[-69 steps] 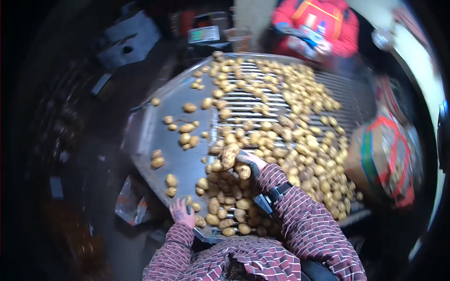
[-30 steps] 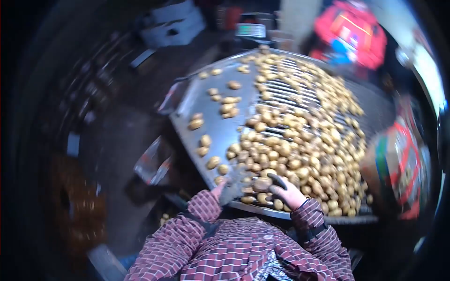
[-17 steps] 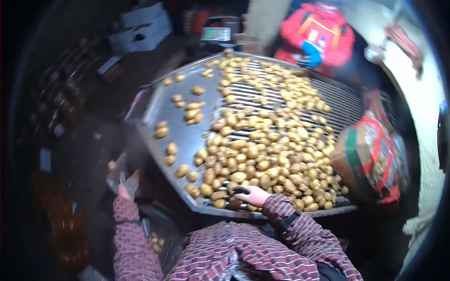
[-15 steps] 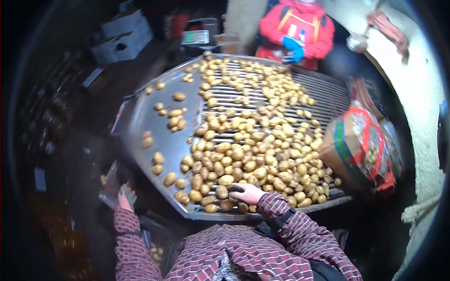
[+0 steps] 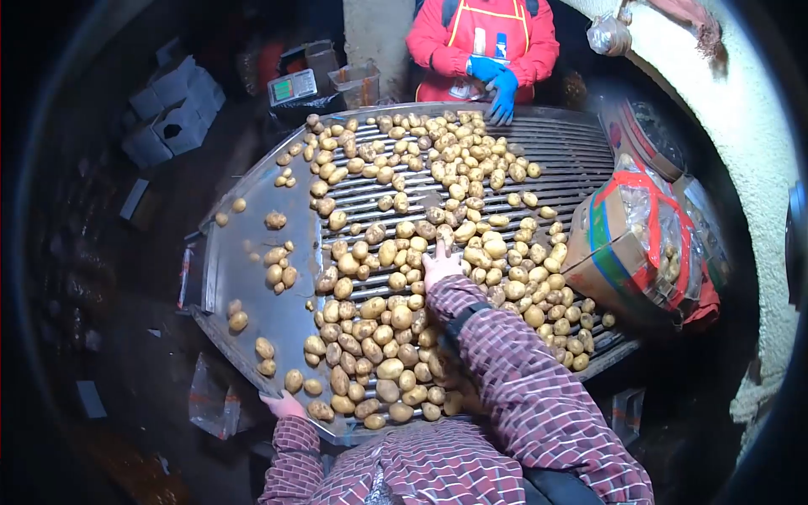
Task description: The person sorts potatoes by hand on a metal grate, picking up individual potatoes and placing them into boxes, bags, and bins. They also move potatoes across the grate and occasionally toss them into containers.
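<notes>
Many potatoes (image 5: 389,369) lie spread over a slatted metal sorting table (image 5: 555,151). My right hand (image 5: 442,268) reaches into the middle of the pile, its fingers apart and touching potatoes, with none held in it. At the near left corner, my left hand (image 5: 286,406) rests against the table's metal rim, fingers stretched out as far as they show. A few potatoes (image 5: 264,348) sit just above that hand on the smooth metal side plate (image 5: 225,282). My right forearm hides part of the near pile.
Across the table stands a person in a red jacket (image 5: 438,55) with blue gloves (image 5: 502,88). A cardboard box with bagged contents (image 5: 593,244) leans at the right edge. Behind the far left are a scale display (image 5: 293,87) and a plastic tub (image 5: 358,82). A plastic bag (image 5: 210,404) hangs at the left.
My right hand has moved forward from the near edge into the middle of the potatoes. My left hand has come from beside the table to its rim. The camera view has shifted.
</notes>
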Motion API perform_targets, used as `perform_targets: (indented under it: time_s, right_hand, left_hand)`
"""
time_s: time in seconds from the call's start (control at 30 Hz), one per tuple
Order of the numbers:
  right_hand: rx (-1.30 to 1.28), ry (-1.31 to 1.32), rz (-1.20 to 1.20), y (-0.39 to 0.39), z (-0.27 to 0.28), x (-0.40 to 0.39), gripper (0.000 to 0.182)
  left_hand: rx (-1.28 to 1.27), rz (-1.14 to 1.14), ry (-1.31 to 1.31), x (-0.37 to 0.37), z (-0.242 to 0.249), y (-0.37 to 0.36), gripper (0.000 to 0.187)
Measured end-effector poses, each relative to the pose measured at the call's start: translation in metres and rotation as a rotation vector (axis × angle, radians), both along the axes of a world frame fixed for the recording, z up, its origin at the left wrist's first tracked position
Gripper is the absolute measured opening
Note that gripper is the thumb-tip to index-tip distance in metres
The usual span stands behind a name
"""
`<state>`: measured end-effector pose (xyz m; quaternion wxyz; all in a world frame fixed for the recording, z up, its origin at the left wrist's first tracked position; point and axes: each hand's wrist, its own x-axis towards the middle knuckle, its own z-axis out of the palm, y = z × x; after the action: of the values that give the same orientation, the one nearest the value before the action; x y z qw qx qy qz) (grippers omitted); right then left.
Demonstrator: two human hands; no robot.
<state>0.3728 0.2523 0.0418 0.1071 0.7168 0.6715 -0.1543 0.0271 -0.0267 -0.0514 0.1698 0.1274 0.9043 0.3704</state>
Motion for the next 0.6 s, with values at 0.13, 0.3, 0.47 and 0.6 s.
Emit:
perform_targets:
  time_s: [0.13,0.3,0.47,0.6]
  right_hand:
    - [-0.003,0.036,0.023,0.021,-0.002,0.002,0.036]
    - [-0.04,0.868,0.135,0.017,0.005,0.049,0.056]
    - [-0.7,2.058,-0.832,-0.064,0.007,0.105,0.056]
    - [-0.175,1.912,-0.419,-0.151,0.042,0.135,0.067]
  left_hand:
    - [-0.059,0.0,0.029,0.0,-0.003,-0.003,0.068]
    - [-0.049,0.022,0.014,-0.001,0.004,0.0,0.068]
    - [-0.042,-0.026,0.025,-0.01,-0.013,-0.002,0.065]
    - [0.017,-0.07,-0.022,-0.017,-0.017,-0.003,0.064]
